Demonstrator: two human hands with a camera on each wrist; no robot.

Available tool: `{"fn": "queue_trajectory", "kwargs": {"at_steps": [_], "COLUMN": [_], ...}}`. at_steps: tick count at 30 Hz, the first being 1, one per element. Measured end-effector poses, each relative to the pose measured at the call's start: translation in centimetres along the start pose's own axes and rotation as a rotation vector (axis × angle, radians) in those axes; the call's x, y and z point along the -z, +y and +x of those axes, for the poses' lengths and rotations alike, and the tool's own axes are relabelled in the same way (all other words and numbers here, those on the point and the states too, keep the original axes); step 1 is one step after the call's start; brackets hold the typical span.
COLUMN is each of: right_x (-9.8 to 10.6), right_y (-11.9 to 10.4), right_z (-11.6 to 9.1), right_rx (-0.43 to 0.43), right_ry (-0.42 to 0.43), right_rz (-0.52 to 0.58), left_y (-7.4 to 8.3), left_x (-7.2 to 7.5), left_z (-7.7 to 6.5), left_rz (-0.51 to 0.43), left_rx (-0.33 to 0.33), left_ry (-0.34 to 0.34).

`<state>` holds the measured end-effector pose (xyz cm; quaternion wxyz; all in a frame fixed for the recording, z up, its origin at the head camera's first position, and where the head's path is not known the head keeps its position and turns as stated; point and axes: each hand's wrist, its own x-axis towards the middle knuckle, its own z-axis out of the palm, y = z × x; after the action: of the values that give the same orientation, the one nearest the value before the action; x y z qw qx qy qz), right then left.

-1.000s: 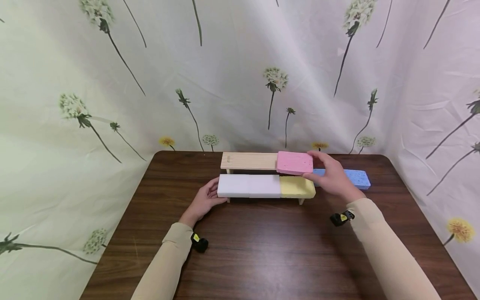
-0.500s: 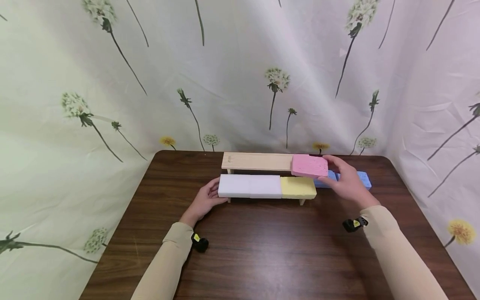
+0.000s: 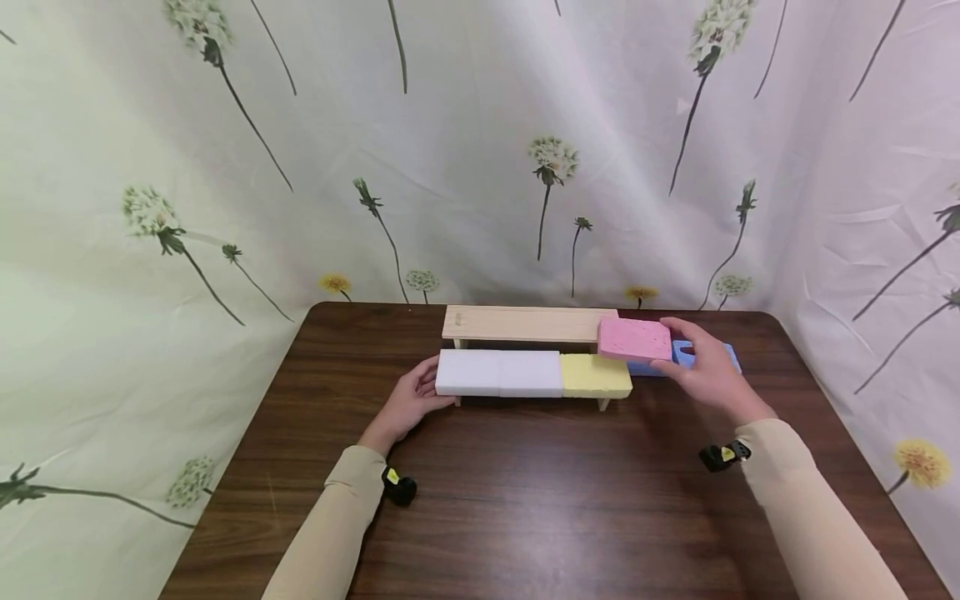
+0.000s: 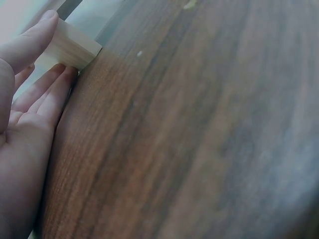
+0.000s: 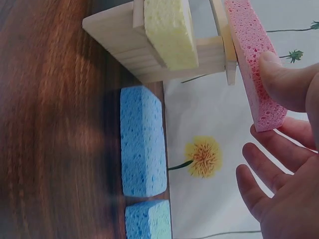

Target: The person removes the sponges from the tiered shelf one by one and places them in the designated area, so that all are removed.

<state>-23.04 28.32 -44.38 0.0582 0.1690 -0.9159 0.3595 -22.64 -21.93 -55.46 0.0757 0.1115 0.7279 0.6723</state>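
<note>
Pink rectangular porous sponge (image 3: 634, 339) hangs at the right end of the two-tiered pale wooden stand's (image 3: 525, 322) upper board, pinched between thumb and fingers of the right hand (image 3: 708, 375), its other fingers spread apart. Left hand (image 3: 408, 402) grips the stand's left end between thumb and fingers. Along the lower tier sit two white rectangular blocks (image 3: 468, 371) and a yellow rectangular sponge (image 3: 596, 377); blue rectangular sponges (image 5: 143, 144) lie right of the stand on the dark wood-grain desk (image 3: 525, 500).
</note>
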Motion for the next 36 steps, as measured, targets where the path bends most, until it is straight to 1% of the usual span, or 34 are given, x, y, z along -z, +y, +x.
{"fn": "queue_trajectory", "kwargs": {"at_steps": [9, 13, 16, 23, 30, 34, 36], "right_x": [0.9, 1.3, 1.5, 2.0, 2.5, 2.5, 2.5], "right_y": [0.8, 1.1, 1.5, 2.2, 2.9, 3.5, 3.7], "right_z": [-1.2, -1.6, -1.9, -2.7, -3.8, -4.5, -4.8], "right_rx": [-0.043, -0.091, -0.111, -0.108, -0.141, -0.147, -0.136], "right_ry": [-0.004, -0.019, -0.018, -0.002, -0.005, -0.006, -0.004], "right_rz": [-0.037, -0.049, -0.061, -0.072, -0.076, -0.085, -0.086], "left_y": [0.1, 0.2, 0.1, -0.1, -0.1, -0.1, -0.1], "left_x": [-0.1, 0.0, 0.0, 0.0, 0.1, 0.2, 0.1], "left_z": [0.0, 0.1, 0.1, 0.1, 0.0, 0.0, 0.0], "left_rz": [0.009, 0.007, 0.011, 0.002, 0.016, 0.028, 0.028], "left_rx": [0.01, 0.009, 0.007, 0.008, -0.002, -0.007, -0.005], "left_ry": [0.0, 0.003, 0.002, 0.007, -0.002, 0.002, 0.004]}}
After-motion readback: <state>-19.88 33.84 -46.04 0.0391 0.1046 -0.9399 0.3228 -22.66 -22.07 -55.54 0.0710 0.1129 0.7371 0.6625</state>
